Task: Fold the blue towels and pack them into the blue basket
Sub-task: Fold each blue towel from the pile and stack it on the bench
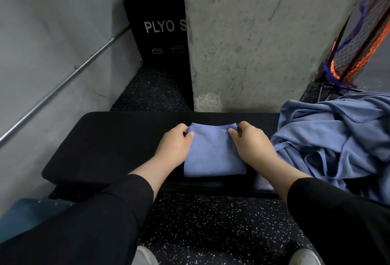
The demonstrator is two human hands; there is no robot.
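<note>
A folded blue towel (pixel 213 152) lies in a small rectangle on the black padded bench (pixel 109 144). My left hand (pixel 174 145) pinches its far left corner, and my right hand (pixel 251 144) pinches its far right corner. A heap of unfolded blue towels (pixel 337 144) lies on the right end of the bench, close to my right wrist. A corner of the blue basket (pixel 25 214) shows at the lower left, partly hidden by my left sleeve.
A concrete pillar (pixel 263 38) rises right behind the bench. A black plyo box (pixel 160 28) stands farther back on the left. A metal rail (pixel 63 83) runs along the left wall. An orange and purple net (pixel 358 42) hangs at the upper right. Speckled floor lies below.
</note>
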